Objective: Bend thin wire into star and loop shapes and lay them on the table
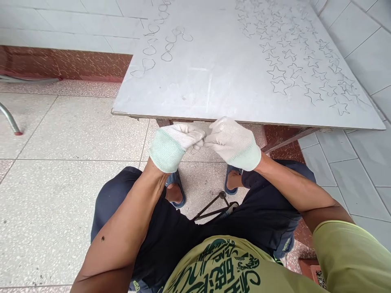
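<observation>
My left hand, in a white glove with a pale green cuff, is closed in a pinch on a thin bent wire. Part of the wire curls out below its fingertips. Fingertip to fingertip with it, my right hand is also closed in a matching glove, pinching at the same wire. Both hands are just off the front edge of the white table. The fingers hide most of the wire's shape.
Many star-shaped wire pieces lie on the table's right side. Looped wire pieces lie at its left. Tiled walls stand behind and to the right. A folding metal frame is between my legs, and a curved metal leg stands at far left.
</observation>
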`<action>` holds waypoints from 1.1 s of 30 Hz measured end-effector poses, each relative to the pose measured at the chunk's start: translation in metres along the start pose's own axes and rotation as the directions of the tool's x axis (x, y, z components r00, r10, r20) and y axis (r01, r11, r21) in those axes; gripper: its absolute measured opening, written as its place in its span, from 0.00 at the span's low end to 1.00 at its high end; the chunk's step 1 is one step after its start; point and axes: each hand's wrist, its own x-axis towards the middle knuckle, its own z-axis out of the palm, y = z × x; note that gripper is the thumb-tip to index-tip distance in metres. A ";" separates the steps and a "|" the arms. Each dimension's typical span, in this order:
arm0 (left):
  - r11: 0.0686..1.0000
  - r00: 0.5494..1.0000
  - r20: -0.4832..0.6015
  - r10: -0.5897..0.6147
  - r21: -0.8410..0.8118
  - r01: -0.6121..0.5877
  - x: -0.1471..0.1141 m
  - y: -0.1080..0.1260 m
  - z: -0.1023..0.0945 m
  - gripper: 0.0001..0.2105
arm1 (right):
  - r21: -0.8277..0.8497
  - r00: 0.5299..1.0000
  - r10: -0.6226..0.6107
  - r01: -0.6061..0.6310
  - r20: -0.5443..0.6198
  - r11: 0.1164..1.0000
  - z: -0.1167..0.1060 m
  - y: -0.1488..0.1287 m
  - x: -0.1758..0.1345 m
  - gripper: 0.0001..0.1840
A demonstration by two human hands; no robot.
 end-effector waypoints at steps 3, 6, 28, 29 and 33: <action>1.000 1.000 0.023 0.000 -0.022 0.001 0.003 -0.003 -0.001 0.14 | 0.102 0.997 -0.075 0.071 0.033 0.992 0.001 0.005 0.004 0.21; 1.000 1.000 0.029 -0.005 -0.025 0.005 0.004 -0.003 -0.002 0.14 | 0.185 0.997 -0.063 0.053 0.047 0.981 -0.001 0.008 0.005 0.24; 0.988 0.993 -0.119 0.013 -0.149 -0.031 0.011 -0.005 -0.004 0.18 | 0.241 0.905 0.397 -0.355 -0.154 0.903 0.001 -0.004 -0.008 0.21; 0.982 0.993 -0.117 0.012 -0.187 -0.034 0.011 -0.005 -0.003 0.18 | 0.231 0.900 0.407 -0.367 -0.158 0.901 0.002 -0.004 -0.007 0.22; 0.951 0.996 -0.086 0.012 -0.307 -0.038 0.012 -0.005 0.000 0.19 | 0.161 0.883 0.442 -0.418 -0.157 0.894 0.004 -0.005 -0.005 0.24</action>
